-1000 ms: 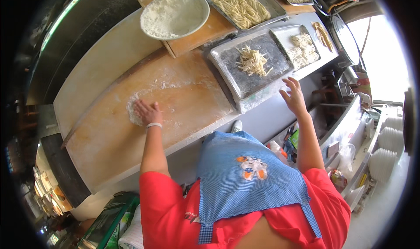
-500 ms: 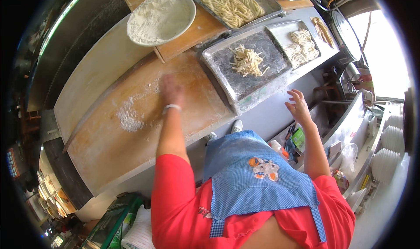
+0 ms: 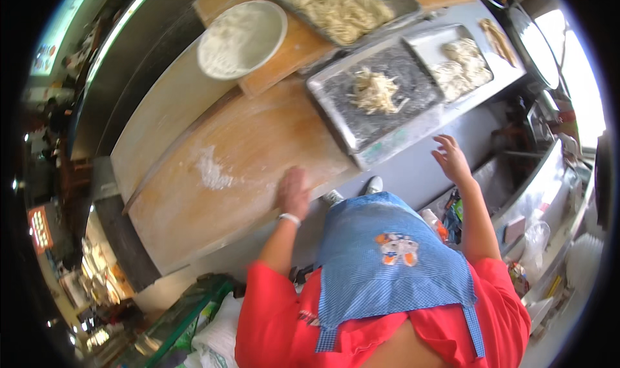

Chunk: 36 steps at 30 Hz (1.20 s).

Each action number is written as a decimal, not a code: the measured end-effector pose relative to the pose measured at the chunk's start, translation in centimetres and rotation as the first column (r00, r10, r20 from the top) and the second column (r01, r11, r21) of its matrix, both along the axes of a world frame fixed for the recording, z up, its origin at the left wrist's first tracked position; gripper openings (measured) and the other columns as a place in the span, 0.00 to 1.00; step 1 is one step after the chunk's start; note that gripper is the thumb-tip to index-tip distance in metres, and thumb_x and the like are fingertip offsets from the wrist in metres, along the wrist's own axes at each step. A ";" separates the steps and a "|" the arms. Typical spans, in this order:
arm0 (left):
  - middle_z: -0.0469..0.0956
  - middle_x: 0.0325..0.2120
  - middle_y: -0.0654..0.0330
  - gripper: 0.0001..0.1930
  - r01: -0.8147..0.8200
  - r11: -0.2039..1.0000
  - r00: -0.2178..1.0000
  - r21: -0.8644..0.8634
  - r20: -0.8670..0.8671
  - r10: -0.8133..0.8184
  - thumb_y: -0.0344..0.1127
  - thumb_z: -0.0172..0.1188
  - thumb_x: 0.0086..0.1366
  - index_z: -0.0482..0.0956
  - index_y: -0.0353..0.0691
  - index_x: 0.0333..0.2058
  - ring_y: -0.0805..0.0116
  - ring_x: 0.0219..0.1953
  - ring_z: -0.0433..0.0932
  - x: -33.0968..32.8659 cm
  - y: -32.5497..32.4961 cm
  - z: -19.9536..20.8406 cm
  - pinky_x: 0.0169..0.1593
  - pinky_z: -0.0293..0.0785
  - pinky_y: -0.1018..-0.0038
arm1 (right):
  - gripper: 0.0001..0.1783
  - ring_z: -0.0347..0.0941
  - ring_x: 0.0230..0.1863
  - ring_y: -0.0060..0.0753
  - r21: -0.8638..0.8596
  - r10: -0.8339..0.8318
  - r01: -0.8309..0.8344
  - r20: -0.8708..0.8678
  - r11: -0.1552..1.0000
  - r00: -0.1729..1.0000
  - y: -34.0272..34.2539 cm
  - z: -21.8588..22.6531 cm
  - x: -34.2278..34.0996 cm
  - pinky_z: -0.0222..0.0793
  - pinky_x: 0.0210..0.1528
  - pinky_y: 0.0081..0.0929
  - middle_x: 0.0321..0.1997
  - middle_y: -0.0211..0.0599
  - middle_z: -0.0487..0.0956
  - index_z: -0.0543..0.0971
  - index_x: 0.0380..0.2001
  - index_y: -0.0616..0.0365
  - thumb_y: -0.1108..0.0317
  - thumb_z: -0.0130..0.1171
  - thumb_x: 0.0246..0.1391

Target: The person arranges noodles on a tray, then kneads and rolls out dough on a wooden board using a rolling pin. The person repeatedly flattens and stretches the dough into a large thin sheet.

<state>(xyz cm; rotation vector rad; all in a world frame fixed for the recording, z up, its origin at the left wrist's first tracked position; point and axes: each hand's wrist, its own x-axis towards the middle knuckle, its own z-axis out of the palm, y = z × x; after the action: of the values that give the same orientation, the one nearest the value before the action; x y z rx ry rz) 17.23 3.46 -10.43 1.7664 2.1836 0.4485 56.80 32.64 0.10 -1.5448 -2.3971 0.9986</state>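
Wearing a blue apron (image 3: pixel 394 284), the person has the left hand (image 3: pixel 294 192) by the near edge of the wooden board (image 3: pixel 278 129). It is blurry — whether it touches, or how wide its fingers are, is hard to see. The right hand (image 3: pixel 452 160) is in the air, loosely spread, holding nothing. White flour (image 3: pixel 212 169) lies on the board. Farther away — a tray (image 3: pixel 361 126) with a noodle pile (image 3: pixel 376 91), then a white bowl (image 3: pixel 279 42).

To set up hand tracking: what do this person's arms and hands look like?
The left hand is gloveless, with a narrow white band around the wrist. The right hand is gloveless too, its wrist showing no band. Short red sleeves leave both forearms bare.
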 end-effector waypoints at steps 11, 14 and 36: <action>0.81 0.23 0.56 0.17 -0.808 0.578 0.524 -0.116 0.307 0.794 0.44 0.57 0.67 0.81 0.34 0.30 0.69 0.25 0.78 -16.7 -3.9 1.8 0.32 0.73 0.70 | 0.21 0.77 0.49 0.48 -0.040 0.108 -0.116 -0.161 0.992 0.981 2.2 2.6 -6.7 0.73 0.54 0.41 0.53 0.45 0.75 0.74 0.54 0.51 0.64 0.62 0.56; 0.75 0.17 0.62 0.16 -0.755 0.655 0.589 -0.041 0.397 0.704 0.43 0.59 0.67 0.80 0.35 0.28 0.75 0.22 0.71 -10.6 0.0 0.8 0.28 0.70 0.72 | 0.14 0.78 0.43 0.46 -0.046 0.181 -0.189 -0.134 0.981 0.974 1.9 6.6 -11.0 0.74 0.50 0.39 0.41 0.44 0.80 0.78 0.42 0.55 0.58 0.60 0.58; 0.76 0.49 0.54 0.23 0.208 0.976 0.150 0.066 0.984 -0.098 0.40 0.49 0.71 0.65 0.35 0.60 0.65 0.49 0.76 5.7 16.5 17.6 0.55 0.72 0.71 | 0.19 0.75 0.52 0.53 0.014 -0.597 0.607 -0.170 0.794 0.784 -17.1 -6.1 -4.2 0.72 0.54 0.45 0.48 0.48 0.78 0.78 0.49 0.54 0.61 0.59 0.55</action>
<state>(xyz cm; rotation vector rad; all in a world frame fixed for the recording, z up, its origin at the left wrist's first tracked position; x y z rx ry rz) 22.93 19.95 7.14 0.9907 0.9653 1.0620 52.55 15.51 -5.96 -1.9319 -1.6171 0.8359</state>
